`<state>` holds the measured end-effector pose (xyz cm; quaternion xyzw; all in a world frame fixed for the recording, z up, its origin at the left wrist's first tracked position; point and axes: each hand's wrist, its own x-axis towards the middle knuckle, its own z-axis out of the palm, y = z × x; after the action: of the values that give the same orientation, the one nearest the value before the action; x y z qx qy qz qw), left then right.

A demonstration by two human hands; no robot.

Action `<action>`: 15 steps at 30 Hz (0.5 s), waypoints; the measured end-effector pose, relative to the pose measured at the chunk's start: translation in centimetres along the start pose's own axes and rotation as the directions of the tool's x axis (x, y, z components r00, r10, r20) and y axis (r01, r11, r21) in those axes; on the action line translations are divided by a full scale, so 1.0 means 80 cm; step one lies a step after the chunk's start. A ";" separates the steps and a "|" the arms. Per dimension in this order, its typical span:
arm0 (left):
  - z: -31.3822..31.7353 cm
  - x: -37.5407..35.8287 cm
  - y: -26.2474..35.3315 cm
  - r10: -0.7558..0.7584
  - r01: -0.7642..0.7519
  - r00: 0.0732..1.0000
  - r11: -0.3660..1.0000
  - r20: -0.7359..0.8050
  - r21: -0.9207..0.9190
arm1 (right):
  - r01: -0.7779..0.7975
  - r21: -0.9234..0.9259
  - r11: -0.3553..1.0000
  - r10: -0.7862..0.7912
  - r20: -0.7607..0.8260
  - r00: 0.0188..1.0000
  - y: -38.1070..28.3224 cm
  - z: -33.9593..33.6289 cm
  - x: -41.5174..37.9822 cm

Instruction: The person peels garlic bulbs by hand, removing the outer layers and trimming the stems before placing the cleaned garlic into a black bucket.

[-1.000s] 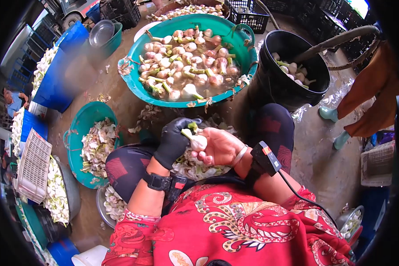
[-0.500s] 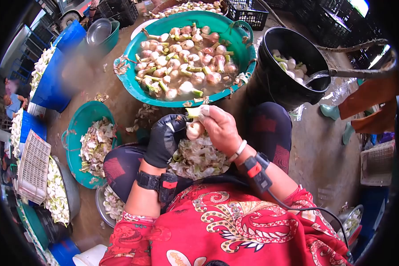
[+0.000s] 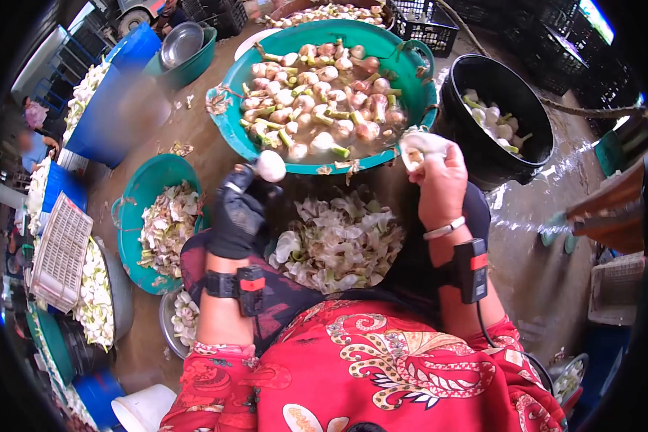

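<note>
My left hand [image 3: 239, 216], in a black glove, grips a smooth white garlic bulb [image 3: 271, 166] at the near left rim of a large green basin [image 3: 252, 153]. Unpeeled garlic bulbs [image 3: 307, 102] with cut stems lie in murky water in that basin. At the basin's near right edge, the bare fingers of my right hand [image 3: 442, 189] are closed on a piece of pale garlic skin [image 3: 426, 143]. Between my knees lies a heap of peeled skins [image 3: 342, 248], below and between both hands.
A black bucket [image 3: 475, 155] with white bulbs stands at the right. At left are a smaller green basin [image 3: 126, 237] of skins, blue tubs [image 3: 97, 122] and a steel bowl [image 3: 167, 324]. People [image 3: 32, 147] are at far left.
My hands have moved apart, left hand leftward with the bulb, right hand up and rightward with the skin. The bulb and skin are now separate. The view has shifted slightly.
</note>
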<state>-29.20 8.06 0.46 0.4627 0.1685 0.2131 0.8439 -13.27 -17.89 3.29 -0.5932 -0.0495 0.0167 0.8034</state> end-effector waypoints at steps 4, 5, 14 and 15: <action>-0.053 -0.055 0.129 0.497 -0.331 0.867 0.629 -0.035 0.704 | 0.000 -0.430 0.903 0.103 0.217 0.971 0.024 0.013 -0.016; -0.079 -0.076 0.152 0.533 -0.251 0.841 0.539 -0.095 0.804 | 0.004 -0.375 0.927 0.119 0.304 0.945 0.030 0.012 -0.025; -0.172 -0.166 0.193 0.291 0.315 0.848 0.397 -0.443 0.862 | 0.126 -0.658 0.742 0.342 0.533 0.774 0.035 0.026 -0.004; -0.145 -0.146 0.185 0.270 0.239 0.873 0.486 -0.405 0.840 | -0.053 -0.532 0.845 0.386 0.539 0.749 0.028 0.036 -0.002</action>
<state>-47.78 17.39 8.10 0.7571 0.4547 0.2147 0.4171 -13.62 -14.50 1.98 -0.7360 -0.2439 0.2977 0.5570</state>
